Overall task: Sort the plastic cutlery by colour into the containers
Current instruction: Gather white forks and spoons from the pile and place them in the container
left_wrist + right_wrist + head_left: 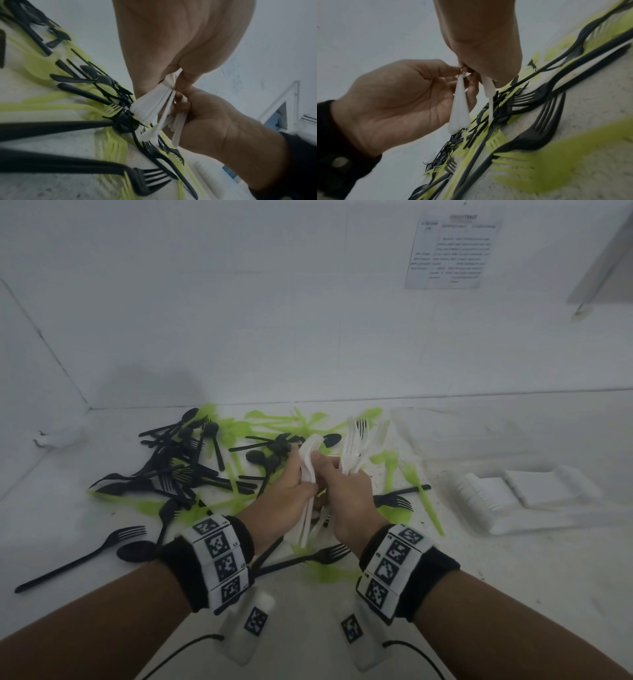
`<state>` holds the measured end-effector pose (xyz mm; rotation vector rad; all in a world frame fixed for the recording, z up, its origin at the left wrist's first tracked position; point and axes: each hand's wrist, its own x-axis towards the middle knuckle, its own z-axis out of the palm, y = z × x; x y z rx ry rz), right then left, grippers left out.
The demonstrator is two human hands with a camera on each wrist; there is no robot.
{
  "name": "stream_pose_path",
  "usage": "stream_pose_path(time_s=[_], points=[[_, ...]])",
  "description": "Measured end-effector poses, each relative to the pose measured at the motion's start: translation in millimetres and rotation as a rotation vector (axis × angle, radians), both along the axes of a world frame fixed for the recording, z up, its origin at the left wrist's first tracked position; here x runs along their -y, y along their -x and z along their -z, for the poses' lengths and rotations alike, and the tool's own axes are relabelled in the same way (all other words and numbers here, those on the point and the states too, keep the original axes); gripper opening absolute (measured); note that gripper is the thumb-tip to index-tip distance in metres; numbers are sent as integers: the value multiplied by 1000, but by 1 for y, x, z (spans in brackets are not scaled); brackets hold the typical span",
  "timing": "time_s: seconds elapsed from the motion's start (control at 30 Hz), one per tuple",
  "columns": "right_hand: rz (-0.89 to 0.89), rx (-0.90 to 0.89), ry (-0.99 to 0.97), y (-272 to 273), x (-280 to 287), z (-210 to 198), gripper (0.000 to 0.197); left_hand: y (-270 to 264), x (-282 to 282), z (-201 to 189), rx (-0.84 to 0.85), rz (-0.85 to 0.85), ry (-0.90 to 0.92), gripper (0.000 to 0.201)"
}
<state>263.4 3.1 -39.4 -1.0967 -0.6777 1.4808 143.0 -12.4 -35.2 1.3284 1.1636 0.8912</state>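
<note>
Currently my 2 hands, left hand (291, 484) and right hand (346, 491), clamp white cutlery (354, 446) upright above the black-green pile (191, 470), white container (513, 494) lying rightward, nearer my right.

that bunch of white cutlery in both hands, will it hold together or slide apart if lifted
Likely to slide apart: the white cutlery fans out loosely between the left hand and right hand. Probably light and fairly stiff, since the thin handles stick out straight. Smooth plastic likely needs a firm grip.

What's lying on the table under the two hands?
Below the left hand and right hand, which hold white cutlery, black forks and green cutlery lie mixed. Anything directly beneath the hands is hidden.
</note>
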Motion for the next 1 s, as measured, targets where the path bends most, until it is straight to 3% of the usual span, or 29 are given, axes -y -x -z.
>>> stream_pose_path(time_s=[0.1, 0.2, 0.27, 0.33, 0.4, 0.53, 0.73, 0.87, 1.0], points=[[-49, 53, 10, 2, 0, 1, 29, -1, 3, -4, 52, 5, -14, 58], [-134, 85, 25, 8, -3, 3, 31, -3, 3, -7, 44, -83, 18, 49], [-212, 54, 31, 12, -5, 2, 44, 0, 1, -6, 37, -162, 43, 43], [-252, 51, 55, 10, -5, 0, 52, 6, -3, -2, 64, -241, 77, 22], [-259, 47, 37, 6, -5, 0, 36, 11, -7, 0, 100, -302, 98, 7], [-329, 61, -47, 1, -2, 0, 23, 14, -16, -1, 168, -359, 102, 20], [-386, -6, -58, 1, 2, 0, 30, 8, -20, -10, 273, -301, 124, 47], [-404, 13, -75, -1, 3, -1, 35, 3, -21, -14, 310, -280, 162, 47], [-471, 105, -96, -5, 4, -3, 42, 10, -25, -13, 336, -190, 171, 74]])
